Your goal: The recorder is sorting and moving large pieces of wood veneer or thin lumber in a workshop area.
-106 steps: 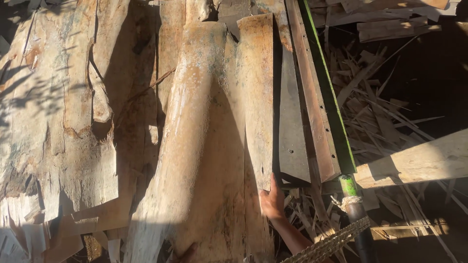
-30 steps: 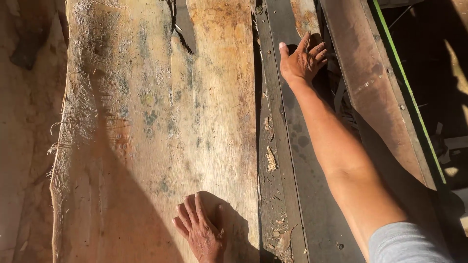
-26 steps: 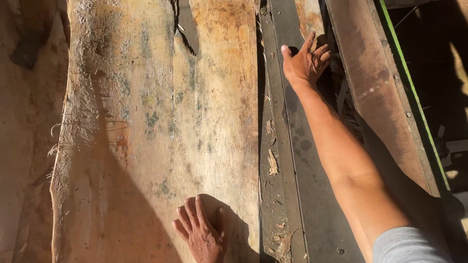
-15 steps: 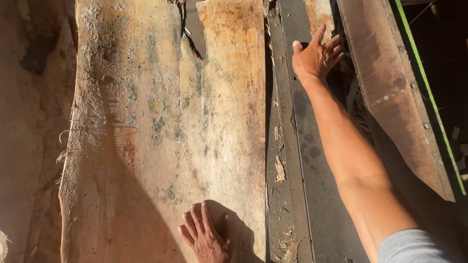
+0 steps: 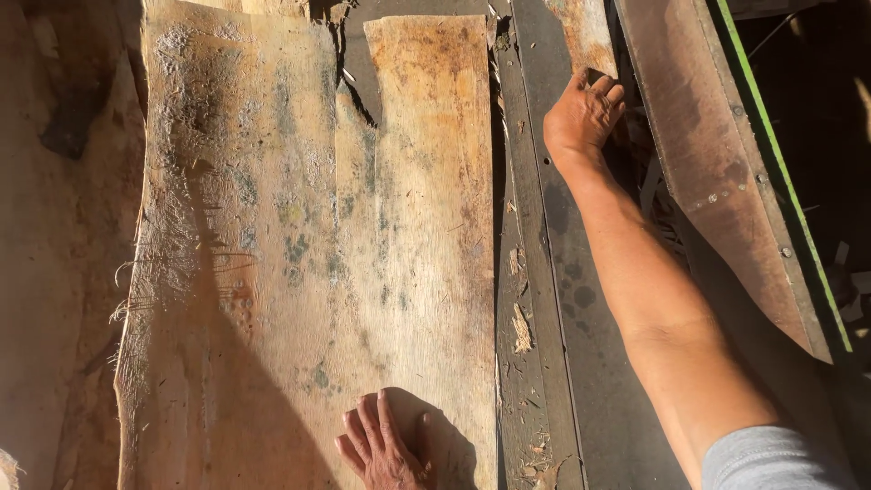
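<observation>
A wide thin sheet of wood veneer [image 5: 308, 245], pale with grey-green stains and a split at its far end, lies flat before me. My left hand [image 5: 386, 449] rests palm down on its near edge, fingers spread. My right hand [image 5: 585, 113] reaches far forward with the arm stretched out, and its fingers curl over the edge of a dark metal machine bed [image 5: 581, 318] beside the veneer. What the fingers grip is hidden behind that edge.
A rusty slanted metal plate [image 5: 717, 172] with a green edge [image 5: 780, 172] runs along the right. More veneer sheets [image 5: 54, 272] lie at the left. Wood chips and splinters [image 5: 522, 327] lie on the dark bed.
My view has drifted so the sheet and hands sit further right. My right hand has gone from spread fingers to curled over the edge. My left hand stays on the veneer.
</observation>
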